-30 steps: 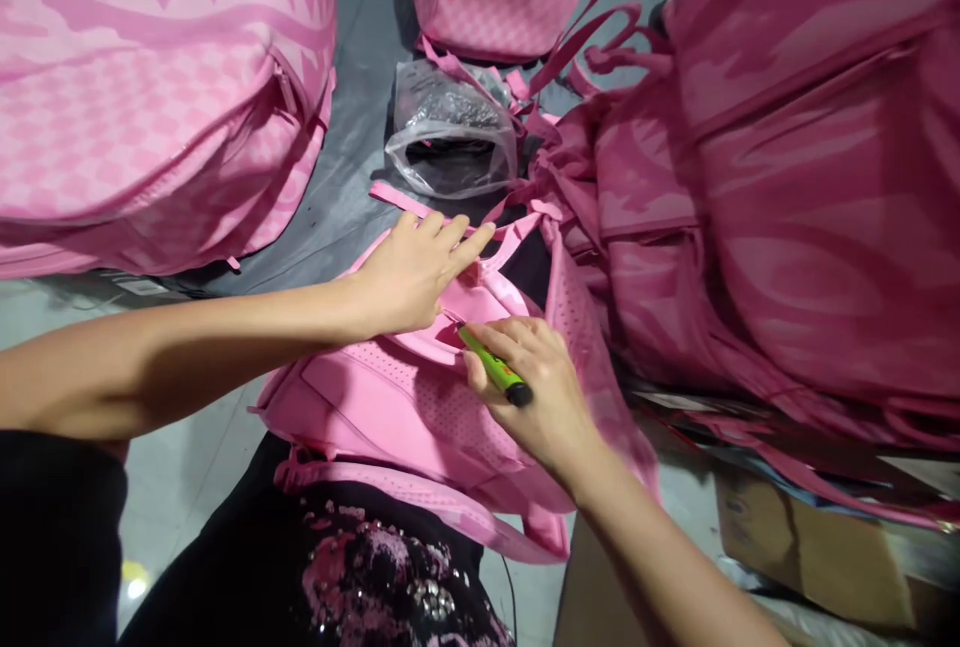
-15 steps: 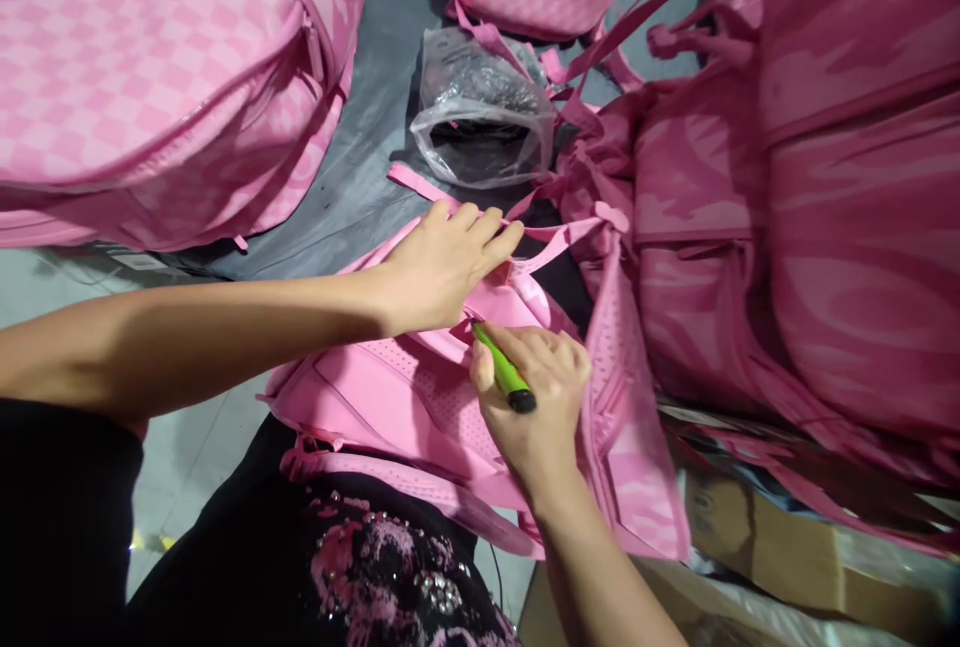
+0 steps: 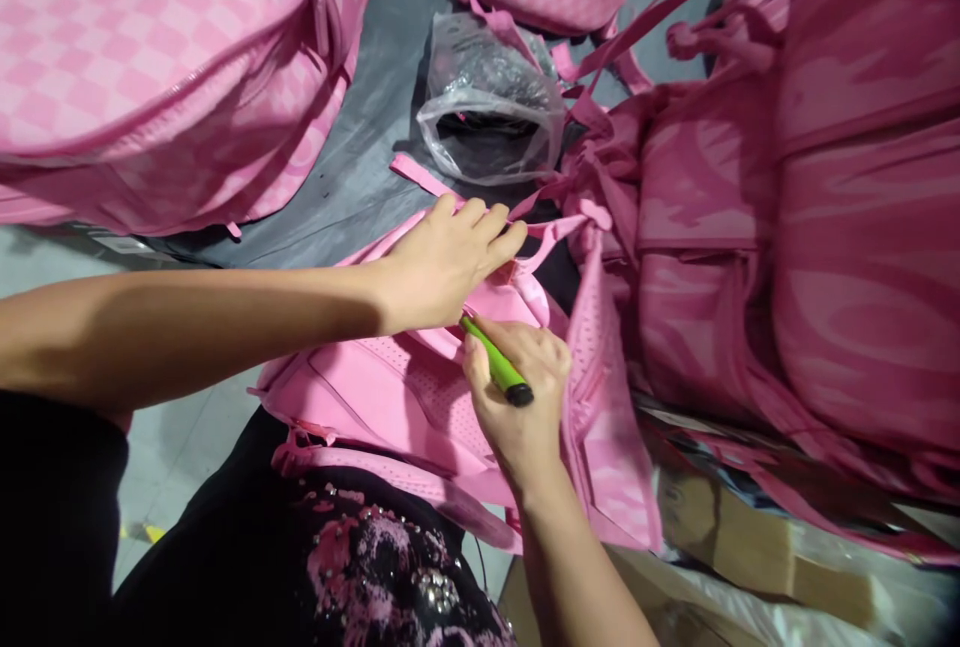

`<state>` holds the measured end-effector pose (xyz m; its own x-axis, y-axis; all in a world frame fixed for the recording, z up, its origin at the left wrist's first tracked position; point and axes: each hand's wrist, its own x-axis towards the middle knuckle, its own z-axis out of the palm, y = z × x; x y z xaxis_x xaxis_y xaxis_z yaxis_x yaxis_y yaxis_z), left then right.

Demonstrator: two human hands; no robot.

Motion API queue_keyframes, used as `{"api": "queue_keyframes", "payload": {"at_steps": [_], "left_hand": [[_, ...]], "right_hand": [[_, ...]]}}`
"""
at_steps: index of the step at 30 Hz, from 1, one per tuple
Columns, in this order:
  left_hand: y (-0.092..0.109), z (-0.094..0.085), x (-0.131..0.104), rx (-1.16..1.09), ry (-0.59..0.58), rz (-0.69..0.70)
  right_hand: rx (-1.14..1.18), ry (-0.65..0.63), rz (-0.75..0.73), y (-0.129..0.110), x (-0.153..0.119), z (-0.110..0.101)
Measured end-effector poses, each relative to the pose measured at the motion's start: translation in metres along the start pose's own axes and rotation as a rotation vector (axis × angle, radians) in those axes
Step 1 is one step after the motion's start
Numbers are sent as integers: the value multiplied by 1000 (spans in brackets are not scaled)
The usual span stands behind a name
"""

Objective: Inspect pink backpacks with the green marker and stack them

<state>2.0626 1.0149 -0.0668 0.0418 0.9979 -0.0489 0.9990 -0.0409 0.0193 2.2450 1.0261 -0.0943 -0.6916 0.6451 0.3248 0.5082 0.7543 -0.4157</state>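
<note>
Right hand [image 3: 525, 367] had its fingers clamped on a green tool [image 3: 493, 357], tip kinda hidden. Left hand [image 3: 442, 262], fingers slightly apart, pressed the pink backpack [image 3: 375, 392] at the grey table's [image 3: 360, 152] near edge.

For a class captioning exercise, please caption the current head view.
The right hand holds a green pen-like tool over a pink backpack, on which the left hand rests.

Seemingly a bag workshop: pink patterned fabric backpacks [image 3: 862, 267] crowd a grey-topped table [image 3: 375, 117], brown cardboard [image 3: 750, 537] below its near edge.
</note>
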Motion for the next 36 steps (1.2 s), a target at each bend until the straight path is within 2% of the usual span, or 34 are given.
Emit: {"api": "queue_keyframes", "payload": {"at_steps": [11, 16, 19, 21, 24, 27, 31, 36], "left_hand": [[1, 2, 4, -15, -35, -19], [-12, -7, -1, -32, -113, 11], [-24, -15, -16, -63, -184, -54], [-26, -20, -28, -68, -187, -116], [-20, -25, -37, -8, -187, -191], [-10, -27, -35, 66, -222, -253], [-9, -30, -29, 108, -255, -210], [-25, -36, -25, 76, -351, -108]], "right_hand": [[-68, 23, 19, -1, 1, 1], [76, 19, -1, -3, 2, 3], [75, 63, 6, -7, -1, 3], [77, 87, -4, -12, -1, 6], [174, 94, -46, -22, 2, 15], [275, 92, -64, -27, 5, 25], [292, 109, -69, -23, 6, 27], [322, 75, -75, -16, 5, 18]]}}
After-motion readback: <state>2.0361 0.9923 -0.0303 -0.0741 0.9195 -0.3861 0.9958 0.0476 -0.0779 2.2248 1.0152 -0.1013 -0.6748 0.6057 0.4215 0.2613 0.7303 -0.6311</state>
